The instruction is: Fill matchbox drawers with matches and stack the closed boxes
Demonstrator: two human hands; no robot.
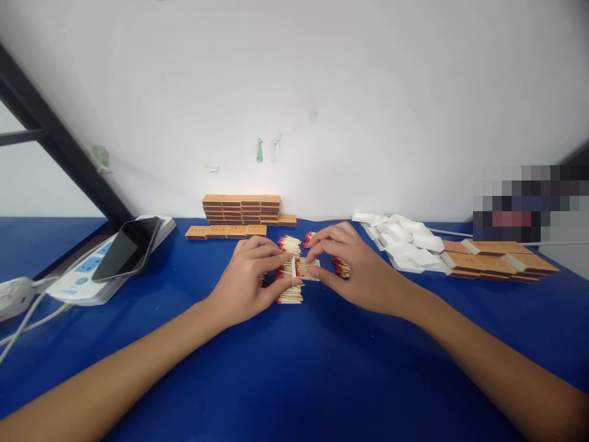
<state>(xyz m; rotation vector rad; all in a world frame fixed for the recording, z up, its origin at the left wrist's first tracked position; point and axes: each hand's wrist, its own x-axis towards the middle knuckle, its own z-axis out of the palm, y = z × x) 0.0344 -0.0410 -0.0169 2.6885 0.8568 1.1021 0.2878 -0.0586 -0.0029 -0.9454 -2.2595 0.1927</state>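
Note:
A small white matchbox tray point(315, 277) with red-tipped matches point(301, 267) in it is between my hands. My left hand point(251, 279) grips the tray's left end between thumb and fingers. From the other side my right hand point(359, 264) reaches in with curled fingers, its thumb and fingertips at the matches in the tray. Loose matches point(289, 296) lie in a pile below the tray, and another pile point(289, 244) lies just beyond it. More red match heads point(341, 267) show beside my right thumb, partly hidden by that hand.
Closed orange matchboxes point(242, 209) are stacked by the wall, with a row point(225, 231) in front. At right lie a heap of white trays point(405, 239) and orange matchbox sleeves point(497, 261). A phone point(127, 245) rests on a white power strip point(87, 276) at left, among cables.

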